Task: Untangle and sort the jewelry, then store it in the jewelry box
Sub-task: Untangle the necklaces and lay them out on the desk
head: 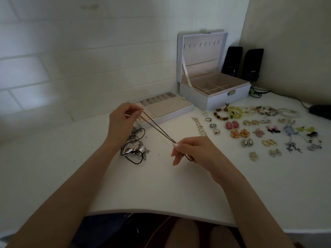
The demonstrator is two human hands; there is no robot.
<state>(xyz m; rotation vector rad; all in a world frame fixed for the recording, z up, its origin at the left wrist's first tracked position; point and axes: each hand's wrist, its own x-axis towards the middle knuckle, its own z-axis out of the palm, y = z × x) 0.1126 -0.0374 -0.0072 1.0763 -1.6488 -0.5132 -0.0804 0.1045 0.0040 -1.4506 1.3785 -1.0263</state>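
The left grip (123, 120) is closed to a pinch, thumb and fingertips nipping the upper end of a thin dark chain (157, 128). The right grip (191, 149) pinches its lower end, spare fingers loosely spread. The chain runs taut between them in two strands over the bench (161, 185). A tangled pile (136, 151) of black cord and silver pieces lies beside the left wrist. Behind stand a tray (170, 116) and the open jewelry box (206, 101), with sorted earrings (234, 129) to the right.
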